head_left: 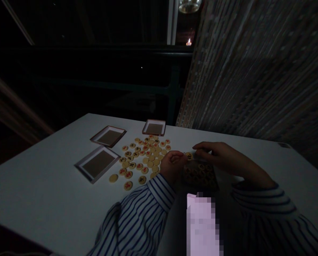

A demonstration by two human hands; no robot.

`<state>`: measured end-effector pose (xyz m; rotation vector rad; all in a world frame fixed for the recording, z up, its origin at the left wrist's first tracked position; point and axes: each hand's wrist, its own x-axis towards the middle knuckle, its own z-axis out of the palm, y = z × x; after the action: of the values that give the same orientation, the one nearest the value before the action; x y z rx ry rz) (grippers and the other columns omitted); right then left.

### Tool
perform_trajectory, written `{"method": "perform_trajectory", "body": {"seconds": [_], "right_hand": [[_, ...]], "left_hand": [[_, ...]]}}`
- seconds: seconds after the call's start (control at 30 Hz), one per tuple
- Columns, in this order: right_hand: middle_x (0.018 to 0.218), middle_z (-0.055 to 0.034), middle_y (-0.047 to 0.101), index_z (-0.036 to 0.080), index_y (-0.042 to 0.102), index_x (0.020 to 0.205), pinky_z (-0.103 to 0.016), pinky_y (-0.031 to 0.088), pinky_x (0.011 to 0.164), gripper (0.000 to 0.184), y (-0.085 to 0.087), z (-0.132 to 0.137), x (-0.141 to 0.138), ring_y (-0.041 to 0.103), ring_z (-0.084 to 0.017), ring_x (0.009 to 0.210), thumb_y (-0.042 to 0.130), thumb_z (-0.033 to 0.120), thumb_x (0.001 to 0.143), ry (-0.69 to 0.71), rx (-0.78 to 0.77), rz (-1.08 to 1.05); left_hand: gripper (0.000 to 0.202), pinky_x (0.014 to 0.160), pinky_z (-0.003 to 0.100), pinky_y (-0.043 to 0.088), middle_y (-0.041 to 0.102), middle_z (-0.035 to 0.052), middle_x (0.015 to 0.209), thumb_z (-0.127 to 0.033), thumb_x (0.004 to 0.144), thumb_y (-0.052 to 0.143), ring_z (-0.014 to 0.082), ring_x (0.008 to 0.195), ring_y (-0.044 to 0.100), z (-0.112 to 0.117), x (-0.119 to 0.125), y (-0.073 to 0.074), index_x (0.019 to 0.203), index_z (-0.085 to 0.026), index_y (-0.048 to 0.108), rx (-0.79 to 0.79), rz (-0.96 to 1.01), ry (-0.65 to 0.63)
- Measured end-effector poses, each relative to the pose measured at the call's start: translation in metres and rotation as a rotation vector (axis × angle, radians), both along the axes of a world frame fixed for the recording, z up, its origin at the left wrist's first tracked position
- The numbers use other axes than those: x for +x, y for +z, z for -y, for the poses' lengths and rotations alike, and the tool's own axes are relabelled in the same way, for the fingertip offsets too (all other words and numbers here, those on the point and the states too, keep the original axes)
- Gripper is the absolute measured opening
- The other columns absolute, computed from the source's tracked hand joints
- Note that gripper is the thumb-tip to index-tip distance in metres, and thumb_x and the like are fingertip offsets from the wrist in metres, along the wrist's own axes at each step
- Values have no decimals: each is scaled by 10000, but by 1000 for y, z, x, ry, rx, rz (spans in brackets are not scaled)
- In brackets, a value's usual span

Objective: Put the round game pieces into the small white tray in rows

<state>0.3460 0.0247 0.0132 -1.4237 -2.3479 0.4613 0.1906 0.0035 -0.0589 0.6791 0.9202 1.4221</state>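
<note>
Several round cream game discs with red or black marks lie spread on a white table. My left hand is curled closed at the right edge of the spread, pinching one disc at its fingertips. My right hand reaches in from the right, fingers bent and meeting that same disc. Beneath both hands sits a dark container holding more discs, dim and hard to make out. Both sleeves are blue-and-white striped.
Three shallow square trays stand left and behind the discs: one near, one farther back, one small. A brick wall rises on the right. A dark railing and window lie beyond the table's far edge.
</note>
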Motion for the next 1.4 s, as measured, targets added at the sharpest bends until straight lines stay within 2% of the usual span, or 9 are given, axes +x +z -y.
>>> {"method": "perform_trajectory", "body": {"seconds": [0.27, 0.7, 0.93, 1.17, 1.4], "right_hand": [[980, -31, 664, 214, 622, 1028, -267, 458, 720, 303, 5, 5, -6, 608, -169, 833, 429, 316, 817, 97, -48, 20], [902, -27, 677, 206, 655, 952, -268, 454, 715, 263, 3, 5, -7, 604, -167, 809, 467, 285, 786, 122, -169, -45], [814, -23, 679, 187, 664, 916, -248, 438, 637, 246, 3, 5, -7, 591, -147, 705, 481, 262, 770, 94, -142, -68], [865, -33, 678, 186, 663, 932, -253, 441, 687, 244, -2, 2, -7, 595, -152, 763, 506, 234, 752, 37, -63, -164], [811, -28, 654, 176, 643, 993, -245, 418, 653, 281, -4, 2, -6, 572, -135, 716, 485, 215, 763, 91, -77, -137]], "left_hand": [[266, 470, 189, 363, 528, -59, 513, -228, 503, 717, 57, 460, 471, 3, 2, -4, 678, -152, 531, 40, -9, -29], [243, 504, 195, 388, 545, -58, 525, -208, 526, 715, 66, 487, 505, 5, 1, -5, 685, -157, 539, 66, 5, -57], [253, 504, 200, 393, 559, -54, 522, -217, 501, 729, 70, 484, 502, 5, 0, -3, 672, -163, 549, 55, -8, -77], [292, 536, 223, 422, 607, -30, 603, -222, 476, 741, 97, 550, 551, 6, 0, -3, 706, -169, 568, 23, 9, -122], [308, 501, 214, 429, 607, -30, 589, -254, 499, 746, 91, 510, 548, 6, -2, -3, 730, -162, 565, -2, 27, -103]]}}
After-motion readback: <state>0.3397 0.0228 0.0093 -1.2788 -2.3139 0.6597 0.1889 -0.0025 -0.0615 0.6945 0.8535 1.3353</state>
